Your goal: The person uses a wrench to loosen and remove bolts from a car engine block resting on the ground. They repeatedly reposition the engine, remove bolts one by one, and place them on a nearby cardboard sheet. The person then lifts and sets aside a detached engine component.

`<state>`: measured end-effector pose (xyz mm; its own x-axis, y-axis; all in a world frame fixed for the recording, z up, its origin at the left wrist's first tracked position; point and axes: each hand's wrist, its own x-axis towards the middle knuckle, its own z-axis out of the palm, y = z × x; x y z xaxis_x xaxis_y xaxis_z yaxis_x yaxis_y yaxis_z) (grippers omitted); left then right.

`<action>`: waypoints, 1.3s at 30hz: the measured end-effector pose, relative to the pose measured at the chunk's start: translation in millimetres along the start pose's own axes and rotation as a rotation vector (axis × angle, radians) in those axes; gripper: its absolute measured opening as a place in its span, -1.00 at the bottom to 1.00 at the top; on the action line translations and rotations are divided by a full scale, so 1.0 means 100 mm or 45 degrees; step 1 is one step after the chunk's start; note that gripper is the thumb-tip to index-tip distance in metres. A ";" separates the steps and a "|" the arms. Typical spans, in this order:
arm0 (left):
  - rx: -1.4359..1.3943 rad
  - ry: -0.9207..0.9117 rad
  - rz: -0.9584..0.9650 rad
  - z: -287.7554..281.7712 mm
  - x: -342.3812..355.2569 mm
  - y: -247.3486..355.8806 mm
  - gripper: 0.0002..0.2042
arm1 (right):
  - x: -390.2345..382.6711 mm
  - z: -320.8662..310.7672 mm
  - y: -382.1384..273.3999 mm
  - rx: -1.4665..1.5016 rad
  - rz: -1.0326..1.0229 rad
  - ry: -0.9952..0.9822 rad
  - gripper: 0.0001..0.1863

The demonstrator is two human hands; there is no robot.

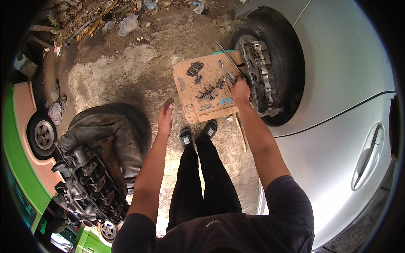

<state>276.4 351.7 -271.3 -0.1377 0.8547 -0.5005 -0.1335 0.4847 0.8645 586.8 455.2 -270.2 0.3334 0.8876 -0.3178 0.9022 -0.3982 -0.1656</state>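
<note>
My left hand [166, 118] is held above the concrete, left of a cardboard sheet [190, 95]; it is empty with its fingers apart. My right hand [241, 90] reaches down at the cardboard's right edge, fingers curled among metal tools. What it grips is hidden beneath it. A wrench with a curved end [226, 69] and a long metal bar [228, 55] lie right by its fingers. Several dark bolts [206, 92] rest in a group on the cardboard. Behind them is a dark flat part with holes [194, 68].
A grey valve cover [261, 78] leans by the tyre [291, 71] of a silver car [337, 88] on the right. A dark engine part [90, 181] sits on a black covered support [105, 126] at left. Green car [17, 139] beyond; rubbish [128, 25] lies farther back.
</note>
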 end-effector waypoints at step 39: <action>-0.335 0.850 0.725 -1.03 -3.71 1.61 -0.57 | -2.80 -2.44 -0.60 1.040 -1.002 -0.814 -0.61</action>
<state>205.2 93.2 49.1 -0.7792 0.6267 0.0040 -0.0794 -0.1050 0.9913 506.4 286.8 56.6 -0.5984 0.7692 -0.2240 0.2932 -0.0500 -0.9547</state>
